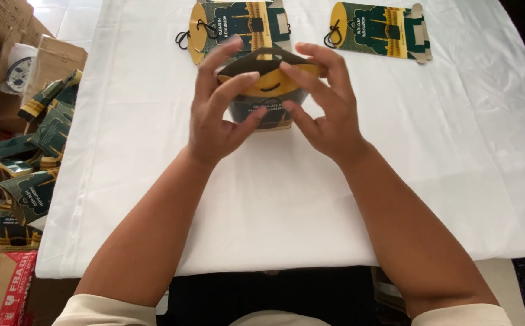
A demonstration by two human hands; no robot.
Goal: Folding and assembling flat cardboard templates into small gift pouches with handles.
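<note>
A small dark green and gold paper gift box (268, 96) stands upright on the white tablecloth (395, 181) in front of me. My left hand (220, 111) grips its left side, thumb low on the front and fingers over the curved gold top flap. My right hand (326, 102) holds the right side the same way, fingers pressing on the top flaps. Both hands hold the box together above the cloth's far middle.
Two flat unfolded boxes with black cords lie at the far edge, one (238, 27) behind my hands and one (380, 30) to the right. Left of the table sits a pile of assembled green boxes (30, 175) and brown cartons (9, 54).
</note>
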